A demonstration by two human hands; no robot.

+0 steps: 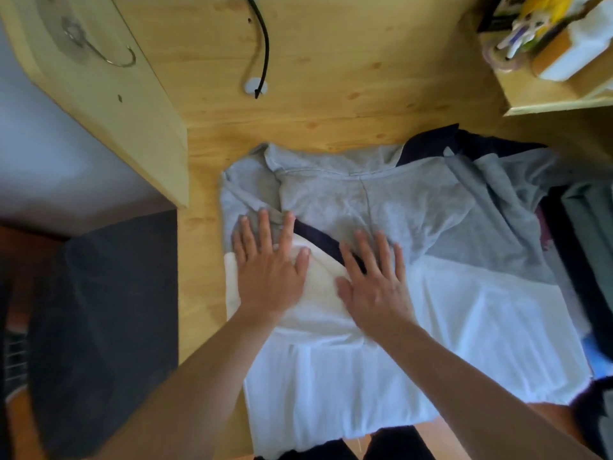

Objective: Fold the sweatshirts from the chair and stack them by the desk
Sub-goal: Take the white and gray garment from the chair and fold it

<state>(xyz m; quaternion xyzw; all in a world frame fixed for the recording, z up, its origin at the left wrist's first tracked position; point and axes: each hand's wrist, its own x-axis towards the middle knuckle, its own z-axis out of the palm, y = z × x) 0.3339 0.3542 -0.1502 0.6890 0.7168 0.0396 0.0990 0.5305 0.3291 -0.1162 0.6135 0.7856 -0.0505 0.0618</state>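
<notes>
A person's 2 bare hands press flat, fingers spread, on a pile of garments laid across a pale pine wooden counter (331, 104). The left hand (270, 270) rests on a folded cream-white fabric panel (318, 293), its fingertips reaching the light grey cotton sweatshirt (381, 197) spread beyond it. The right hand (374, 287) lies just beside, covering part of a dark navy strip (315, 237). A white garment (464, 327) lies nearest the person. A black cable (263, 44) curves across the counter's far side.
</notes>
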